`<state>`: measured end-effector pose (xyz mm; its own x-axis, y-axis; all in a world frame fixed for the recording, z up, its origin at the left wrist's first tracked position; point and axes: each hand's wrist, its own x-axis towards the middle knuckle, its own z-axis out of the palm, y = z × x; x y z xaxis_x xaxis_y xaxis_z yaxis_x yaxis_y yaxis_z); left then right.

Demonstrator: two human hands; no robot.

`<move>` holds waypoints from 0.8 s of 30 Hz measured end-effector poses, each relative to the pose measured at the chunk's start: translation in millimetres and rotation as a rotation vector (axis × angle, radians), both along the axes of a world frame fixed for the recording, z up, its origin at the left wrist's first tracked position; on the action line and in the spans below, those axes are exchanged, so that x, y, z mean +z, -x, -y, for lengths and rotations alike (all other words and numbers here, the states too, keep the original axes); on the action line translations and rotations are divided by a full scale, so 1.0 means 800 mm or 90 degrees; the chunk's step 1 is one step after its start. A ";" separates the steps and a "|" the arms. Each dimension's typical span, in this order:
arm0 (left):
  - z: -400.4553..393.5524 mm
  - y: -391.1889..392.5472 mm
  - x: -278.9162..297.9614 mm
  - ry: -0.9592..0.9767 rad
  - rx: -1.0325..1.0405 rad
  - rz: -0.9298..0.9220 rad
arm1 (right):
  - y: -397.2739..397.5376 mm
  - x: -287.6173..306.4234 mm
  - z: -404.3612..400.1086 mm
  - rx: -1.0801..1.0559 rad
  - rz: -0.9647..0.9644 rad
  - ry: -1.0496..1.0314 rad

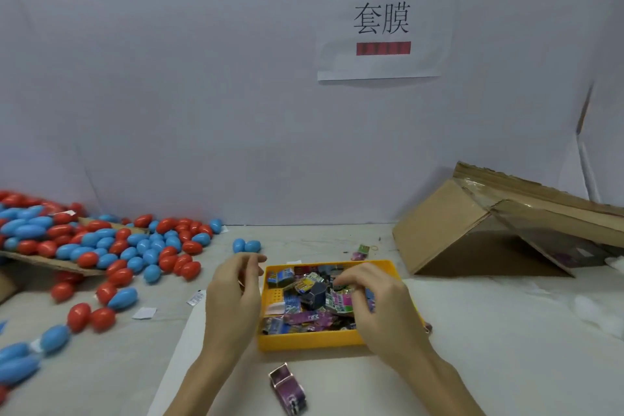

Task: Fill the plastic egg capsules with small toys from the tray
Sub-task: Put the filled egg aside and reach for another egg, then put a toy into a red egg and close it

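Far out beyond the left hand's fingers sits the heap of red and blue egg capsules (101,246), spilling off a cardboard sheet (44,262) onto the tabletop (506,331), long axes pointing every which way, most lying flat on their sides. Two blue eggs (246,245) lie just past the fingertips, side by side. These look light, hard and slick, so they'll likely roll; best gripped round the belly, I'd say, with the seam free to pop open. Now the left hand (233,300) hovers beside the tray's left wall, fingers loosely curled, thumb and forefinger close together. Whether they pinch anything, I cannot tell. Across to the yellow tray (314,339), directly under the right fingers, crammed with small toys (314,297) in printed foil packets, jumbled flat at all angles. They look light, crinkly and a bit slippery, so a pinch on a packet's edge seems the way. The right hand (378,300) is down among them, fingers curled into the pile, apparently closing on a packet, though the grip itself is hidden. Nearer than both hands, a purple folded toy (288,388) lies on the tabletop, long axis running away from the body. Far right, beyond the fingers, a tipped cardboard box (472,240).
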<state>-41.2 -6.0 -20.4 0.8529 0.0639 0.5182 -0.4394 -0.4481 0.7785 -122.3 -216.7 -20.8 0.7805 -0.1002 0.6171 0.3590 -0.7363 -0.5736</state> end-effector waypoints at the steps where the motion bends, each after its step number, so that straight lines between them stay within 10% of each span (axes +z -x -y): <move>1: -0.008 -0.007 -0.003 -0.014 0.043 -0.015 | 0.001 -0.003 0.000 -0.001 0.001 0.011; 5: -0.058 -0.042 -0.016 -0.234 0.226 -0.091 | 0.001 -0.003 -0.004 -0.013 0.007 0.033; 16: -0.096 -0.127 -0.027 -0.553 0.161 -0.122 | 0.002 0.000 0.001 -0.023 -0.025 0.013; 24: -0.086 -0.108 -0.023 -0.433 0.085 -0.092 | -0.001 -0.001 0.004 -0.026 -0.040 0.012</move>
<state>44.9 62.8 -38.6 0.9237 -0.1248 0.3622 -0.2600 -0.8985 0.3536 -121.4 -219.9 -21.3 0.8128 -0.1223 0.5696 0.2923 -0.7602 -0.5802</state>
